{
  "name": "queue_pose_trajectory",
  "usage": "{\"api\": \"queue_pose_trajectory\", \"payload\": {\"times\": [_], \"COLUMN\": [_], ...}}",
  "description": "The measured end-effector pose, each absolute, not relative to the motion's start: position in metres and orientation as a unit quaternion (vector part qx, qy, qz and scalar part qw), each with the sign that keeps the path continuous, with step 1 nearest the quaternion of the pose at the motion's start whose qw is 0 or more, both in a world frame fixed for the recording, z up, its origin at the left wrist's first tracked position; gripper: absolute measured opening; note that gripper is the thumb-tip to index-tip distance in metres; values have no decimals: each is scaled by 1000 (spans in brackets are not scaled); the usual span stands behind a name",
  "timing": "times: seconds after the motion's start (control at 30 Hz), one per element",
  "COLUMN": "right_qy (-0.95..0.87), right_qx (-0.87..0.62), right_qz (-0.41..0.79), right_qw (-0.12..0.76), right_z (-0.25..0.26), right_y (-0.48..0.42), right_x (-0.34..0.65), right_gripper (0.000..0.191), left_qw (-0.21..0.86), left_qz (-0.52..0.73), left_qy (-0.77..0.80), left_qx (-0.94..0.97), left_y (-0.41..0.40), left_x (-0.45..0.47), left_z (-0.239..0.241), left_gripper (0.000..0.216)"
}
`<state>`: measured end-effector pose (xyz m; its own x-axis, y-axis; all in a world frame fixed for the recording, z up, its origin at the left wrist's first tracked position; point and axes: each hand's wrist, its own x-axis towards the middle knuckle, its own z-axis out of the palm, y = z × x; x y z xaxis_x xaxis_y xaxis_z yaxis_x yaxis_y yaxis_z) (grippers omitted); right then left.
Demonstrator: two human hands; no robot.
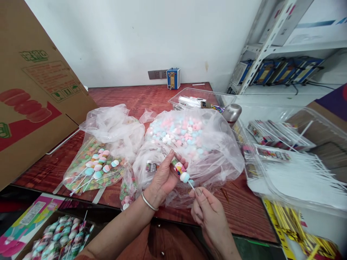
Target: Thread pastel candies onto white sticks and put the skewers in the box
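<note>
My left hand [165,177], with a silver bangle on the wrist, is closed around a candy skewer [183,174] of pastel pieces, part of it in a clear wrapper with a printed label. My right hand [207,211] pinches the white stick end of that skewer just below the lowest blue piece. Both hands hover in front of a big clear plastic bag of pink, blue and white candies [187,137]. To the left lies another clear bag of mixed coloured candies [92,169] with several finished skewers resting on it.
The red wooden table [130,97] carries a clear tray [200,97] at the back and a clear bin of white sticks and labels [292,166] at right. A large cardboard box [32,94] leans at left. A box of finished skewers [58,238] sits below left. Metal shelving [271,39] stands at right.
</note>
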<state>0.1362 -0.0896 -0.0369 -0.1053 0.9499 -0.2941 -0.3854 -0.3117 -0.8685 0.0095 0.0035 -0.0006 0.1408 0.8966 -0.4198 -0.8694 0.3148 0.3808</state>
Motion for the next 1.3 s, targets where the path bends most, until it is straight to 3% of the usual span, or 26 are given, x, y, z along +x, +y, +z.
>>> {"api": "queue_pose_trajectory", "payload": {"times": [0.13, 0.23, 0.33, 0.5, 0.63, 0.9, 1.0, 1.13, 1.3], "right_qy": [-229, -269, -464, -714, -759, -743, -661, -591, -534], "right_qx": [-388, -417, -523, -548, -504, -514, -577, -592, -581], "right_qz": [738, 713, 528, 45, -76, -60, 79, 288, 350], "right_qw": [502, 495, 481, 434, 406, 424, 472, 466, 505], "right_z": [-30, -30, -36, -41, -39, -43, -42, -38, -43], "right_y": [-90, -91, -92, -90, -88, -86, -85, -90, -89], "right_x": [133, 133, 136, 139, 142, 134, 127, 129, 127], "right_gripper": [34, 35, 33, 17, 11, 12, 14, 23, 26], "left_qw": [765, 783, 777, 763, 773, 768, 770, 761, 751], "left_qz": [565, 544, 546, 548, 528, 519, 519, 527, 516], "left_qy": [307, 300, 312, 341, 351, 374, 371, 373, 392], "left_qx": [18, 33, 28, 4, 5, 16, 20, 64, 124], "left_y": [-1, -6, -7, -4, -2, -19, -30, -34, -41], "left_x": [17, 23, 25, 19, 10, 30, 42, 43, 48], "left_z": [0, 0, 0, -2, 3, 9, 2, -4, -9], "left_gripper": [20, 27, 28, 28, 32, 28, 30, 33, 32]}}
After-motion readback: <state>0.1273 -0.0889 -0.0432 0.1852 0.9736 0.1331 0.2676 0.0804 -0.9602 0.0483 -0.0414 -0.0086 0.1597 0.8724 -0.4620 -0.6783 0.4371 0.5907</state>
